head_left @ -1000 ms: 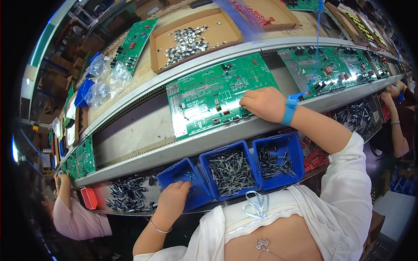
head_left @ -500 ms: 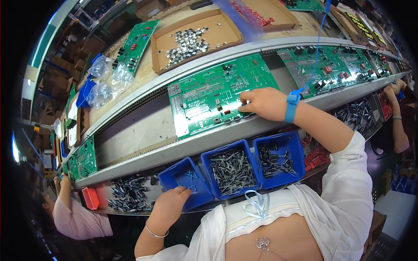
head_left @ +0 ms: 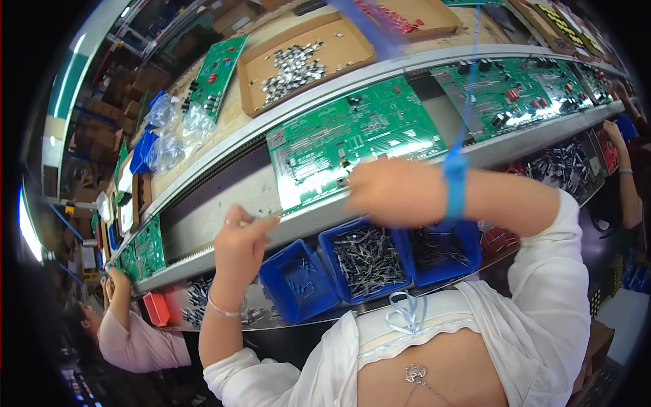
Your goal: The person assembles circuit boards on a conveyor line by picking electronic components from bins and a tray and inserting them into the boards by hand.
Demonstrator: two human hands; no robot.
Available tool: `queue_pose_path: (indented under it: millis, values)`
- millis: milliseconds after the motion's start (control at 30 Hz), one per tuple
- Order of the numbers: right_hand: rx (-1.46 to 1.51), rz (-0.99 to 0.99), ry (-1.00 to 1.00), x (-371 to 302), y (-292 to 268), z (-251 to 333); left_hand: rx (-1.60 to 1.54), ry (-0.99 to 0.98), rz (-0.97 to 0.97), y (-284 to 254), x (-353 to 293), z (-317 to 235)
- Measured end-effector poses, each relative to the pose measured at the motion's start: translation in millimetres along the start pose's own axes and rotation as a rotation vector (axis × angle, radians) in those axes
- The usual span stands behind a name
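Note:
A large green circuit board point(head_left: 352, 129) lies on the metal conveyor line in front of me. Over the board's near edge is my right hand point(head_left: 393, 193), smeared by motion, with a blue wrist strap and cord on its wrist. My left hand point(head_left: 241, 241) is raised beside the rail's near edge, left of the board, its thumb and fingers pinched together. Whatever it may hold is too small to make out. Below the hands stand a blue bin point(head_left: 298, 281) with a few small leaded parts, a blue bin point(head_left: 366, 261) full of leaded components, and another blue bin point(head_left: 444, 251) partly behind my right hand.
Beyond the rail, a cardboard tray point(head_left: 308, 61) holds small silver parts, beside clear plastic bags point(head_left: 166, 149). More boards point(head_left: 515, 95) lie farther along the line. A red bin point(head_left: 156, 308) and loose dark components stand at left. People point(head_left: 129, 332) work on both sides.
My left hand has risen out of the left blue bin toward the rail. My right hand has pulled back from the board toward me, moving fast.

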State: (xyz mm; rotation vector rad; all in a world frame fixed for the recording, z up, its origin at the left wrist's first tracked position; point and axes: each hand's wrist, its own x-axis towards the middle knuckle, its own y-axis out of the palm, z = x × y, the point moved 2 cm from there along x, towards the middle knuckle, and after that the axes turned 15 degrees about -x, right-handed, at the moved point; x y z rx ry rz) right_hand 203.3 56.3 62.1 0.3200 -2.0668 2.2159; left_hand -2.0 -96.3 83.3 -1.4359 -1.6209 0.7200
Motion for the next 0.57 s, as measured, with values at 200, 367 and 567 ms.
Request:
queue_pose_path:
  millis: [200,367,567]
  values:
    - [-0.130,0.150,-0.557,65,67,124,-0.437,-0.018,-0.007,61,118,-27]
    - [-0.168,0.386,-0.248,103,184,153,-0.523,-0.093,0.103,123,162,-31]
    - [-0.160,0.282,-0.153,114,252,158,-0.349,0.060,0.088,125,173,-32]
